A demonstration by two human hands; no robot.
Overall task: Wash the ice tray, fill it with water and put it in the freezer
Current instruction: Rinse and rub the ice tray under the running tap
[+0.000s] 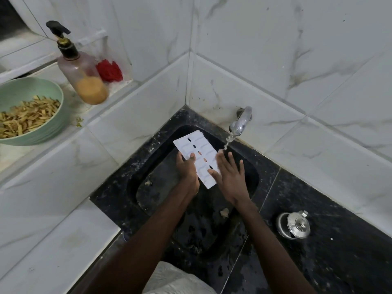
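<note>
A white ice tray [196, 150] hangs tilted over the black sink [148, 179], its long side running from upper left to lower right. My left hand [187, 169] grips its left edge, thumb on top and fingers underneath. On the tray's right edge my right hand [230, 174] lies flat with fingers straight and spread. Water runs from the chrome tap [241, 120] and falls onto the fingertips of my right hand beside the tray.
On the left ledge stand a soap pump bottle [81, 77], a red scrubber [109, 71] and a green bowl [54, 122] of peelings. A steel lidded pot [294, 225] sits on the black counter at the right. Bits of debris lie in the sink.
</note>
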